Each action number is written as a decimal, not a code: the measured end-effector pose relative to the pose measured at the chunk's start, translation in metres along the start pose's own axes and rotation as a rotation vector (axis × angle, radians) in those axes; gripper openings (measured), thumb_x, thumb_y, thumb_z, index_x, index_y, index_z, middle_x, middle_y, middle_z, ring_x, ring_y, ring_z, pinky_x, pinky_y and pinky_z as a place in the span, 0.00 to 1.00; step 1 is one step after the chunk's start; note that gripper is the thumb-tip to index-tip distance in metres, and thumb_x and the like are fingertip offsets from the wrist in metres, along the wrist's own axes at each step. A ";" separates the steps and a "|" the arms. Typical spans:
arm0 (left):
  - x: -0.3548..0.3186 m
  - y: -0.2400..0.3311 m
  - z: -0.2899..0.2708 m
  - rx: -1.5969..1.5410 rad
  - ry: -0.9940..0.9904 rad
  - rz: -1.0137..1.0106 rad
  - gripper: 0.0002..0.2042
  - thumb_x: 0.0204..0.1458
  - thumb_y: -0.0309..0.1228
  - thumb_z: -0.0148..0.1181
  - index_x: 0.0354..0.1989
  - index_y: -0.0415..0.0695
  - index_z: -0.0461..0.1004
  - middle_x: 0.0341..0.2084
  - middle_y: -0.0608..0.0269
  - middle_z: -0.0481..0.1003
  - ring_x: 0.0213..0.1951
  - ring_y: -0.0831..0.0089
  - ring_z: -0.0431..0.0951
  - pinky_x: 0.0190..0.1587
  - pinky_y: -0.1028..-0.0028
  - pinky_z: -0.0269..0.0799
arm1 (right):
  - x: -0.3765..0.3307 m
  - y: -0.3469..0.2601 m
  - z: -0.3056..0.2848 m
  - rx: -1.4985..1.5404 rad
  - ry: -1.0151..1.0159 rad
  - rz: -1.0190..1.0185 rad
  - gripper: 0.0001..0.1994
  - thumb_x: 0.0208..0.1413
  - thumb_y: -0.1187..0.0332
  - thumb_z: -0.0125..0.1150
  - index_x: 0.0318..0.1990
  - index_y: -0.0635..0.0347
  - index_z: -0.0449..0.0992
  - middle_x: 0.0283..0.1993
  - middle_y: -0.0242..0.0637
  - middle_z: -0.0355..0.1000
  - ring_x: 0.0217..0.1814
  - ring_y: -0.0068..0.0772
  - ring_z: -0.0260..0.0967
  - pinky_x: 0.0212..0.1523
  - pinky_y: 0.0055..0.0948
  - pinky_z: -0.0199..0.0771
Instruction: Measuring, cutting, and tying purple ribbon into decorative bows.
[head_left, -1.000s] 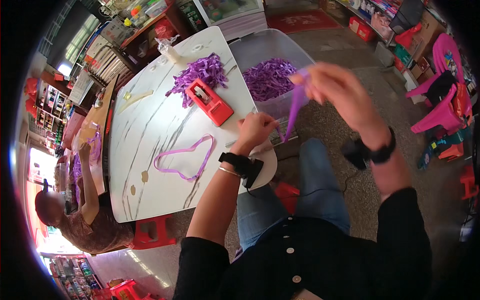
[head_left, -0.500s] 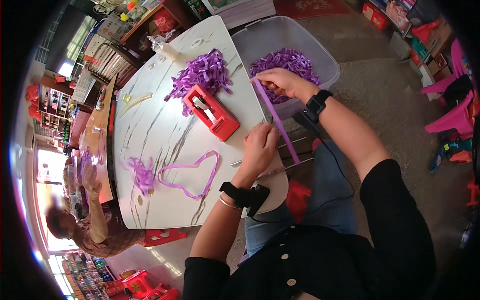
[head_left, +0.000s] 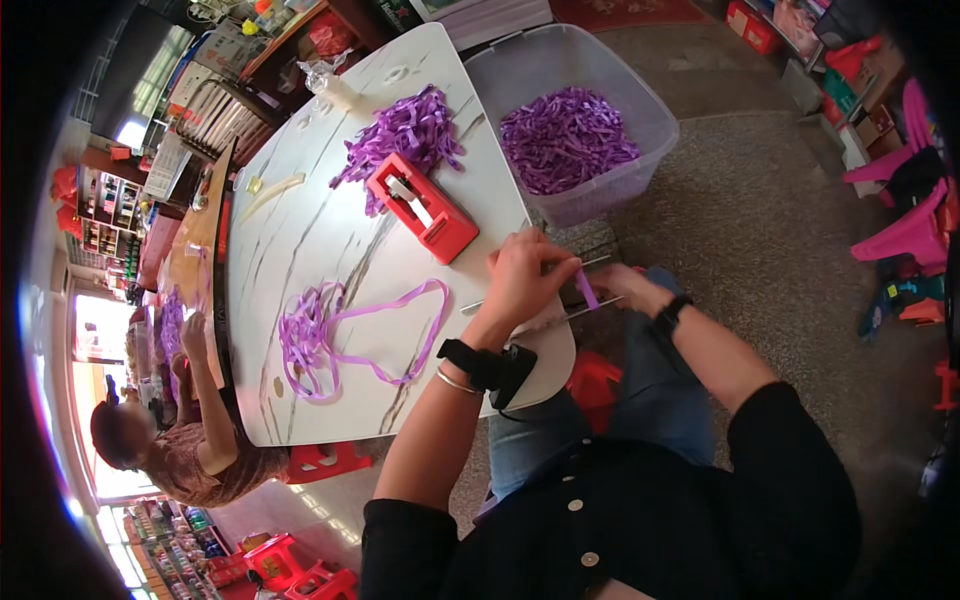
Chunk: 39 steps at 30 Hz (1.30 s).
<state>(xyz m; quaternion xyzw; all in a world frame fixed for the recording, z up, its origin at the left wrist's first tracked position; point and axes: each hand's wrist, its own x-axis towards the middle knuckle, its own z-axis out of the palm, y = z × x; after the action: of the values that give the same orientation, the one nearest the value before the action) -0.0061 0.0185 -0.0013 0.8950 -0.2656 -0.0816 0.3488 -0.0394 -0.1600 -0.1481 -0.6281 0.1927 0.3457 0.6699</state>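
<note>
A purple ribbon (head_left: pixel 587 291) hangs over two thin metal rods (head_left: pixel 582 312) at the table's near right corner. My left hand (head_left: pixel 528 278) is closed, thumb and forefinger pinching the ribbon's upper end. Just right of it, my right hand (head_left: pixel 636 289) is at the rods' outer ends; its fingers are blurred and partly hidden, so its grip is unclear. From the table side, a loose ribbon loop (head_left: pixel 440 310) runs to a tangle of purple ribbon (head_left: pixel 308 345). A red tape dispenser (head_left: pixel 425 212) stands beyond my left hand.
A heap of purple ribbon pieces (head_left: pixel 410 135) lies on the white marbled table (head_left: pixel 330 235). Beside the table stands a clear plastic bin (head_left: pixel 650 150) holding many more pieces. Another person (head_left: pixel 205 410) sits at the far left. A red stool (head_left: pixel 597 385) is near my knees.
My right hand has come down from near the bin to the rods. The ribbon stretched between my hands now shows only a short length. The tangle on the table looks larger and more spread.
</note>
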 end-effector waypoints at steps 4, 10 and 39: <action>0.010 0.013 0.005 0.088 -0.021 0.085 0.07 0.40 0.35 0.62 0.24 0.46 0.78 0.20 0.64 0.69 0.27 0.69 0.69 0.27 0.70 0.61 | -0.077 0.048 -0.015 -0.210 -0.009 -0.205 0.12 0.54 0.63 0.50 0.32 0.62 0.77 0.19 0.28 0.66 0.22 0.19 0.62 0.25 0.20 0.60; 0.010 0.011 0.008 0.129 -0.059 0.023 0.07 0.41 0.39 0.59 0.24 0.51 0.78 0.23 0.66 0.70 0.33 0.67 0.69 0.33 0.65 0.57 | -0.174 0.052 0.018 -0.061 -0.040 -0.185 0.11 0.54 0.66 0.50 0.34 0.64 0.76 0.19 0.27 0.66 0.21 0.16 0.61 0.25 0.16 0.60; 0.007 0.002 0.004 -0.438 0.096 -0.131 0.11 0.50 0.34 0.48 0.29 0.36 0.68 0.20 0.58 0.67 0.25 0.73 0.67 0.30 0.73 0.63 | -0.059 -0.119 -0.003 0.212 -0.139 -0.354 0.10 0.53 0.63 0.52 0.36 0.55 0.76 0.19 0.17 0.60 0.15 0.08 0.48 0.12 0.13 0.43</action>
<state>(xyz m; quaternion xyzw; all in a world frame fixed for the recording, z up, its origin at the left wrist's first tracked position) -0.0020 0.0112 -0.0031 0.8160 -0.1660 -0.1173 0.5411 0.0045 -0.1722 -0.0227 -0.5529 0.0680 0.2427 0.7942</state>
